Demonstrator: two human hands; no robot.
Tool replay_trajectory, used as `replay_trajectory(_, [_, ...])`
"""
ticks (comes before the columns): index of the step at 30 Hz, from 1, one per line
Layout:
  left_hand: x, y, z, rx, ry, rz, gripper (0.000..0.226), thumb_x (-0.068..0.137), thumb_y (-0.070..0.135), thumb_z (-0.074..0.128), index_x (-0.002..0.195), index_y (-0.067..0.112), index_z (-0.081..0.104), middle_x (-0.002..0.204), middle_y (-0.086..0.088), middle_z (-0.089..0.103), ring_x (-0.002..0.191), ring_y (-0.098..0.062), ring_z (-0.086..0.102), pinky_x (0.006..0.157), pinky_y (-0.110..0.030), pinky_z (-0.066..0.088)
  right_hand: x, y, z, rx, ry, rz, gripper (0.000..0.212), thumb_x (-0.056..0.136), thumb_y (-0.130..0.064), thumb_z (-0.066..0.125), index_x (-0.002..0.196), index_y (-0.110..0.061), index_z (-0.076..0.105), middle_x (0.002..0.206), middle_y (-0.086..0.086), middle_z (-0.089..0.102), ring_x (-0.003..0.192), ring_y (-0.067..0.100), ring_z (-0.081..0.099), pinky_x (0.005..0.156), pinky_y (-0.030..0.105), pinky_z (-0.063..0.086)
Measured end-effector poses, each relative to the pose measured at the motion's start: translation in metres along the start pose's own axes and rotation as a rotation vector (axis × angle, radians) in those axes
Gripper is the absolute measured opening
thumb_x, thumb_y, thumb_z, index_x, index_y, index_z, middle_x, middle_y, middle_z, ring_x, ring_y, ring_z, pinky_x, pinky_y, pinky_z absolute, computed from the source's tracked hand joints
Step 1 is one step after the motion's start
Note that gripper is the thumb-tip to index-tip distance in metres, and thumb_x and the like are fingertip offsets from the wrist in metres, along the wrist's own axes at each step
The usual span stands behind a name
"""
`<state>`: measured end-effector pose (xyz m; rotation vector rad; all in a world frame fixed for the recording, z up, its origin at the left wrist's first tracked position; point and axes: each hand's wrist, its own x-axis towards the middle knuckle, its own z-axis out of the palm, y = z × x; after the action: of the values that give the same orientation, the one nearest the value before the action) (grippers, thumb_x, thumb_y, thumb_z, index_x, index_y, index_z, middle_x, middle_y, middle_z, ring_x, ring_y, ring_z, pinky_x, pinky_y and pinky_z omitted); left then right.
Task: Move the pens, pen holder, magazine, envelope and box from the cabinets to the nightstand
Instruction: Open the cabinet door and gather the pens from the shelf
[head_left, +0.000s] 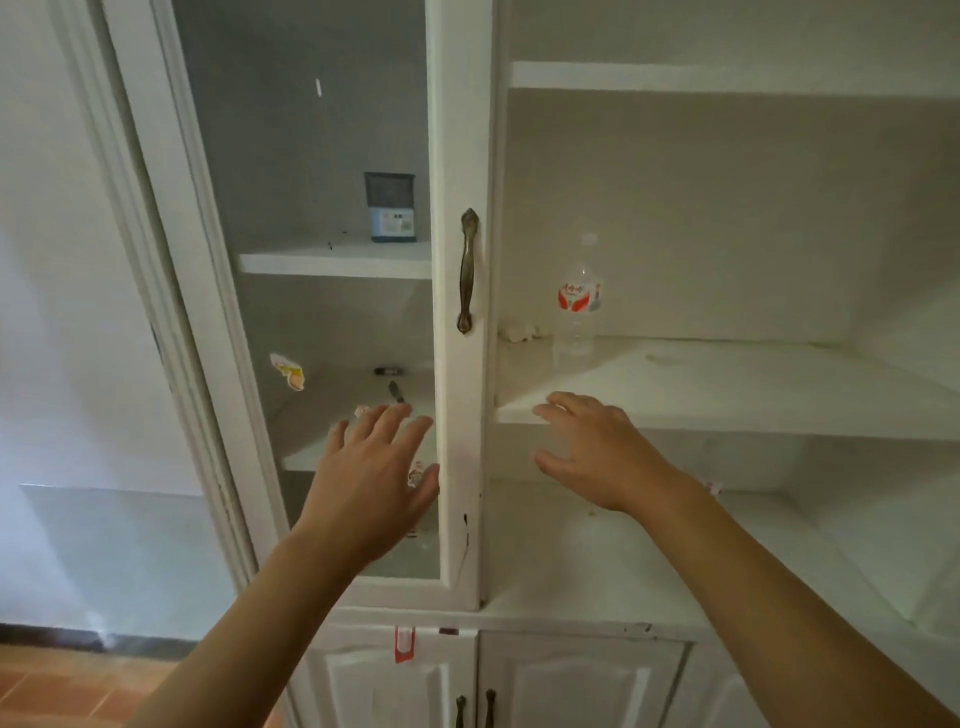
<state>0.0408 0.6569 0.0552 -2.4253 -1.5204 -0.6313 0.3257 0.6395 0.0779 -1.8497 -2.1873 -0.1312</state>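
Behind the glass cabinet door (332, 171) a grey mesh pen holder (389, 207) with a blue label stands on the upper shelf. On the shelf below lie two dark pens, one pen (388, 371) farther back and another pen (397, 391) nearer. My left hand (374, 478) is raised in front of the glass, fingers spread, holding nothing. My right hand (597, 452) hovers with relaxed fingers just below the edge of the open shelf (727, 395), also empty.
A bronze door handle (467, 270) runs down the white door frame between my hands. A clear water bottle (579, 301) and a crumpled white scrap (519, 331) sit on the open shelf. Lower cupboard doors (519, 686) are shut. Stickers dot the glass.
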Motion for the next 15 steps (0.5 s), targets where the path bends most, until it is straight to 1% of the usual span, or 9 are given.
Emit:
replay_trajectory(2, [0.014,0.000,-0.003,0.017,0.017,0.009,0.067,0.094,0.067,0.024,0.150,0.033,0.040,0.159,0.001,0.043,0.150,-0.024,0.033,0.122,-0.057,0.028,0.015,0.005,-0.001,0.013,0.014,0.000,0.066,0.104,-0.052,0.047,0.162,-0.025,0.032,0.170,-0.001,0.024,0.156,0.019,0.020,0.125,0.043,0.018])
replay_trajectory(4, [0.028,-0.001,-0.006,0.044,0.040,0.019,0.067,0.094,0.066,0.023,0.149,0.032,0.042,0.157,0.000,0.045,0.149,-0.024,0.035,0.121,-0.058,0.030,0.029,0.011,0.000,0.010,0.030,-0.012,0.064,0.104,-0.051,0.048,0.161,-0.025,0.034,0.169,-0.001,0.027,0.154,0.019,0.023,0.124,0.043,0.021])
replay_trajectory(9, [0.059,0.001,-0.014,0.077,0.133,0.002,0.060,0.096,0.061,0.034,0.144,0.028,0.049,0.150,-0.002,0.051,0.142,-0.026,0.042,0.117,-0.055,0.035,0.061,0.028,0.013,0.012,0.022,-0.063,0.059,0.104,-0.049,0.049,0.157,-0.024,0.040,0.164,0.000,0.034,0.149,0.022,0.032,0.120,0.045,0.028])
replay_trajectory(15, [0.088,0.011,-0.017,0.093,0.227,-0.077,0.061,0.098,0.060,0.045,0.147,0.025,0.046,0.154,-0.005,0.046,0.144,-0.027,0.040,0.118,-0.053,0.034,0.089,0.046,0.021,0.065,-0.021,-0.101,0.058,0.105,-0.052,0.048,0.156,-0.024,0.043,0.163,0.000,0.035,0.148,0.023,0.034,0.120,0.044,0.030])
